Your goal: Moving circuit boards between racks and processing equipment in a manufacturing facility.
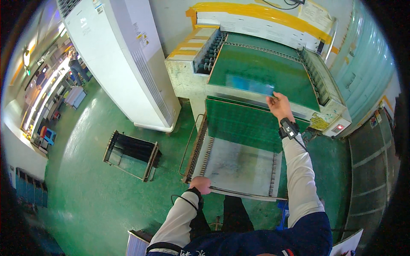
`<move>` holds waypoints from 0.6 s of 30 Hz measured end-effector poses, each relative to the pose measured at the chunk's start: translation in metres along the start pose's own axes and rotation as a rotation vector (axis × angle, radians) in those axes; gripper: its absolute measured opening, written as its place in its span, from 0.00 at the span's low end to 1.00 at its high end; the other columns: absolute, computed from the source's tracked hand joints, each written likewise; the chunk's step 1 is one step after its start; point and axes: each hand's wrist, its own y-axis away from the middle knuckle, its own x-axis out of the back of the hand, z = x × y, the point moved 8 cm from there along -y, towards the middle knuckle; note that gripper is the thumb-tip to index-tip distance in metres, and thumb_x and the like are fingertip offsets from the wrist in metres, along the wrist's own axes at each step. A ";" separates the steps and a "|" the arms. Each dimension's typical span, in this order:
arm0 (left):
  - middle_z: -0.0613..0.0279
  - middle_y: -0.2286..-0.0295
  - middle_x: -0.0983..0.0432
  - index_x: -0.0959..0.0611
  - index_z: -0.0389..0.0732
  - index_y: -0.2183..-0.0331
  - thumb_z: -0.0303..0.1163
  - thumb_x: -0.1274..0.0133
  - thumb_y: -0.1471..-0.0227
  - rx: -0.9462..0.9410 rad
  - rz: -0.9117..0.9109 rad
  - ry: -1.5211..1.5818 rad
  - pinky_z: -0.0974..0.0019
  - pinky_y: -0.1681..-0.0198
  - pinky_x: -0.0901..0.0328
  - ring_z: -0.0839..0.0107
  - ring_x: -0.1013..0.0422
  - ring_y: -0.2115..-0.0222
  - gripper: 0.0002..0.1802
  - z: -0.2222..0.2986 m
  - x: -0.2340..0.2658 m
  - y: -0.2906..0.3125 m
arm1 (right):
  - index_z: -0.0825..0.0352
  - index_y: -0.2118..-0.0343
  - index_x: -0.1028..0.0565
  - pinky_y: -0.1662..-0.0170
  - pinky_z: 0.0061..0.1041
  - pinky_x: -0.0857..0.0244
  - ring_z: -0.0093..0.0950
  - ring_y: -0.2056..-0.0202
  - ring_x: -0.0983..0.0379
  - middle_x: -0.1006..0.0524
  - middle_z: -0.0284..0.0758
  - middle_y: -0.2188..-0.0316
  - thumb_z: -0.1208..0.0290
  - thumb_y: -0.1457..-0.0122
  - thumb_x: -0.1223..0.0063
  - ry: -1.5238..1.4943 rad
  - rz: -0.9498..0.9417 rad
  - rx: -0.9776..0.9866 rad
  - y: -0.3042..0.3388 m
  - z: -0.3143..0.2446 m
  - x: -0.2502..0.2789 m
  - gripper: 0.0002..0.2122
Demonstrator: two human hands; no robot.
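In front of me stands a slotted rack [239, 170] with a pale flat base and toothed sides. My left hand [200, 185] is closed round its near left corner. A green panel [243, 123] stands tilted in the far part of the rack. Beyond it, another green panel [260, 68] lies flat on the roller conveyor machine [188, 68]. My right hand [279, 106] is raised at the machine's near edge, by the upper right corner of the standing panel. Its fingers are half curled and apart, with nothing visible between them.
A tall white cabinet-like unit [124, 55] stands left of the machine. On the green floor sits a smaller rack [131, 154] with dark sheets. Translucent plastic curtain [367, 64] hangs at the right, above a dark framed panel [371, 170]. People are at a distant bench, far left.
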 end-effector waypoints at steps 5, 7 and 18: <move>0.51 0.82 0.27 0.20 0.39 0.81 0.41 0.47 0.71 -0.008 -0.002 -0.014 0.52 0.74 0.35 0.50 0.29 0.78 0.14 0.002 0.004 0.001 | 0.69 0.70 0.38 0.64 0.30 0.29 0.34 0.70 0.32 0.32 0.39 0.74 0.77 0.49 0.49 -0.007 0.021 -0.015 0.002 0.002 -0.005 0.09; 0.51 0.82 0.27 0.20 0.39 0.81 0.41 0.48 0.71 -0.010 -0.013 -0.024 0.52 0.75 0.35 0.50 0.29 0.78 0.14 0.007 0.011 0.002 | 0.69 0.70 0.38 0.64 0.30 0.28 0.34 0.70 0.32 0.32 0.39 0.74 0.77 0.49 0.49 -0.020 0.031 -0.008 -0.001 0.000 0.000 0.09; 0.53 0.81 0.26 0.19 0.42 0.80 0.42 0.47 0.71 0.011 -0.064 -0.051 0.52 0.73 0.34 0.52 0.29 0.76 0.14 0.004 0.002 0.000 | 0.69 0.66 0.34 0.60 0.31 0.32 0.34 0.66 0.30 0.30 0.40 0.71 0.69 0.48 0.46 0.112 0.059 -0.045 0.005 -0.002 0.000 0.12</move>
